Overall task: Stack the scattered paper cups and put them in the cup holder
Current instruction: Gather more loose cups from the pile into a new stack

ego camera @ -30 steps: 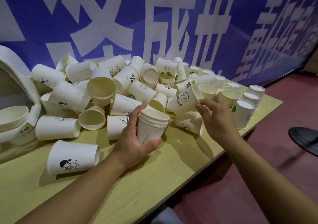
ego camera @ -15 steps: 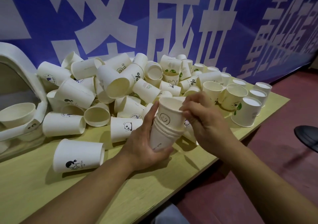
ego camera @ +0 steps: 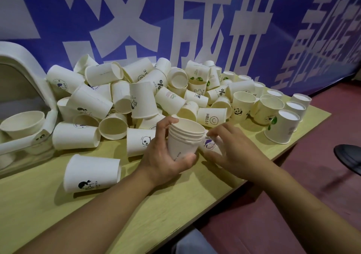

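I see left hand (ego camera: 164, 156) fingers wrapped around nested cup stack (ego camera: 183, 138), upright. Right hand (ego camera: 232, 148) fingers curl onto a tipped cup (ego camera: 210, 143) just beside stack. Loose cup pile (ego camera: 136, 97) beyond fingertips on table (ego camera: 58, 205).

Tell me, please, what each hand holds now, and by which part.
The left hand grips the stack of nested cups around its lower side wall, mouth up. The right hand reaches over a lying cup with a purple print; whether it grips it cannot be told.
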### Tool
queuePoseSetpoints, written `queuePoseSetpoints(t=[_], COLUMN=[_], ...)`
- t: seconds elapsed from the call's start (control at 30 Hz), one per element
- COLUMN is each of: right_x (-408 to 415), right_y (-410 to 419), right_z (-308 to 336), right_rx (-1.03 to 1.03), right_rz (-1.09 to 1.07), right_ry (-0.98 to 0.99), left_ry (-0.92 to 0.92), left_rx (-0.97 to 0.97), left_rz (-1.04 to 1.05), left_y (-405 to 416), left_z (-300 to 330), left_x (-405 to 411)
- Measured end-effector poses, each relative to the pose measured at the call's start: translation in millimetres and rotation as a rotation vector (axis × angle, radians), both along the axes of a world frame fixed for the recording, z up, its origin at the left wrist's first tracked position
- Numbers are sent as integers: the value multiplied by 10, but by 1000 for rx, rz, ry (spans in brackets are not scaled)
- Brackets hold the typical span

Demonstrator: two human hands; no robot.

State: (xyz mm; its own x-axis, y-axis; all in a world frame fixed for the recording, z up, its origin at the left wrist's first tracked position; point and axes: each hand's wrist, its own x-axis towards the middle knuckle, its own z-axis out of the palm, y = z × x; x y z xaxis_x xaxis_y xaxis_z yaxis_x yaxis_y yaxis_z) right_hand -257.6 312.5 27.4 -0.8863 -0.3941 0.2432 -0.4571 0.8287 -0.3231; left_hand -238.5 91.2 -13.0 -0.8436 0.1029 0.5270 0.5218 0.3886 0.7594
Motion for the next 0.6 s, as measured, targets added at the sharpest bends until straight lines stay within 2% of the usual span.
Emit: queuePoseSetpoints(t=[0.13,0.23,0.3,0.37,0.43,0.5,0.6], right_x=[22,-3,-25,-42,-42,-38,-7], right_y=[94,104,113,144,183,184,82], right_z=[98,227,286,354,415,441,411], right_rx=[65,265,262,27,-362,-649,-815], right_rz=[-104,-199,-240,-254,-220,-134,-6], right_ry=[-87,-167,-165,-118,-63,0,79], left_ry=[-25,-36,-36,-42,-56,-63,-82], left_rx=[-25,-45,-54,-63,-75,-112,-166], left_rz=[-9,-23,-34,-56,-90,-127,-175], left_y=[4,5,0,-7,-12,-12,-3], left_z=[-10,-6,3,13,26,38,54], left_x=[6,12,16,21,32,42,59])
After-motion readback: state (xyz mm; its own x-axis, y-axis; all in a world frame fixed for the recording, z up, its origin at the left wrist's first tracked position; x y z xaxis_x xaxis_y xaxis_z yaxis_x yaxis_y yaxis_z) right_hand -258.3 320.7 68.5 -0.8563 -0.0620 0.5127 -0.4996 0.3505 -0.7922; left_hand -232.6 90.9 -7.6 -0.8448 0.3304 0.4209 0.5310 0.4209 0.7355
